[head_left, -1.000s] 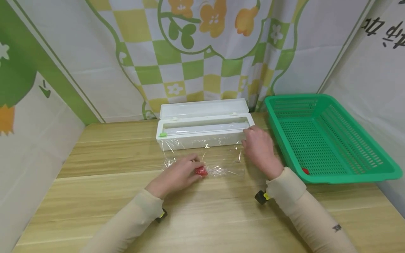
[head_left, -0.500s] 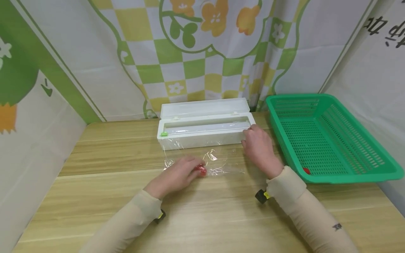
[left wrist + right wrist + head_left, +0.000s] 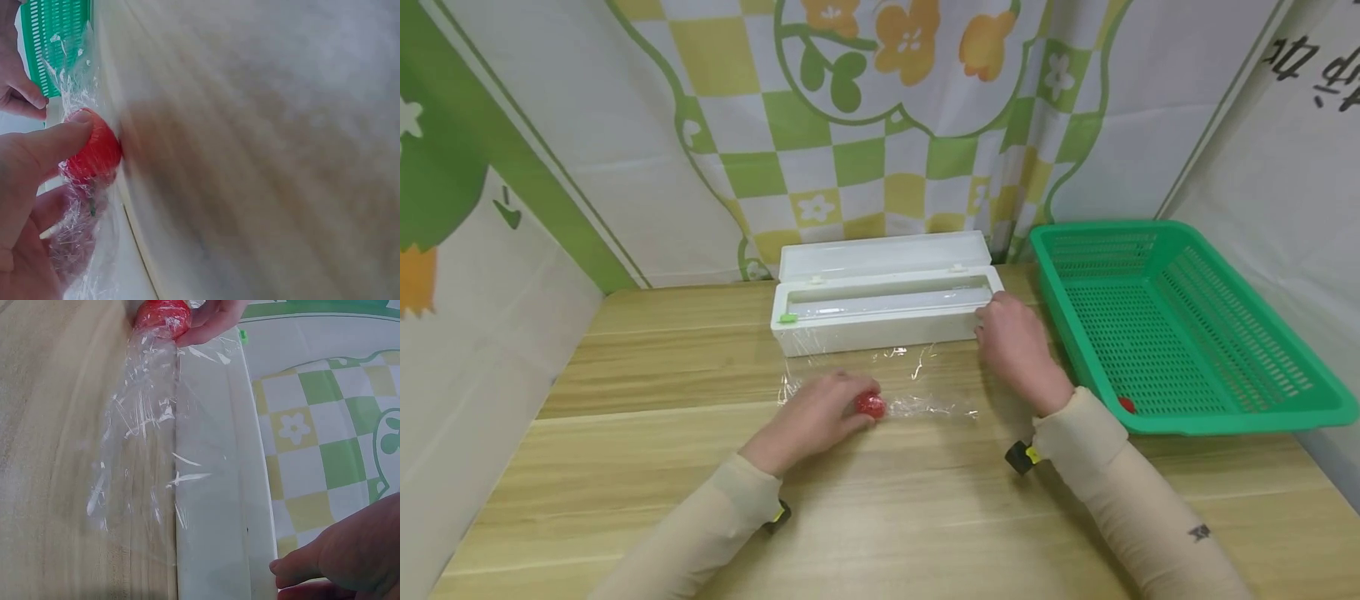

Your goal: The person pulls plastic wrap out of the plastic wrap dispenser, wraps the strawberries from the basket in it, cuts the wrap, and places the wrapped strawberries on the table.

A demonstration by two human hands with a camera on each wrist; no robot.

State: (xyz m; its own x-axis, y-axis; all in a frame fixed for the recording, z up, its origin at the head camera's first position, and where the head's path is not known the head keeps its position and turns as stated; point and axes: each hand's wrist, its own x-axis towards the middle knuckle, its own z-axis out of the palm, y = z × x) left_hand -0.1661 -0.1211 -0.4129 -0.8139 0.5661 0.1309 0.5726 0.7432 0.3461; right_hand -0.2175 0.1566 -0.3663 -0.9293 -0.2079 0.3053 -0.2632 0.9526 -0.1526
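left hand (image 3: 820, 417) pinching red fruit (image 3: 871, 405) in cling film (image 3: 925, 407), right hand (image 3: 1018, 350) gripping white film dispenser (image 3: 883, 335) by its end

My sleeves (image 3: 1157, 517) are beige, and the round thing (image 3: 870, 405) I've got is bright red under clear film (image 3: 144, 425) with white glints. White box (image 3: 880, 333) near the back edge of the worktop (image 3: 880, 525), tiny lime-green tab (image 3: 787, 318), green basket (image 3: 1232, 423) by the right edge. Yellowish-brown woodgrain, and the curtain (image 3: 859, 162)'s checked green, yellow and white.
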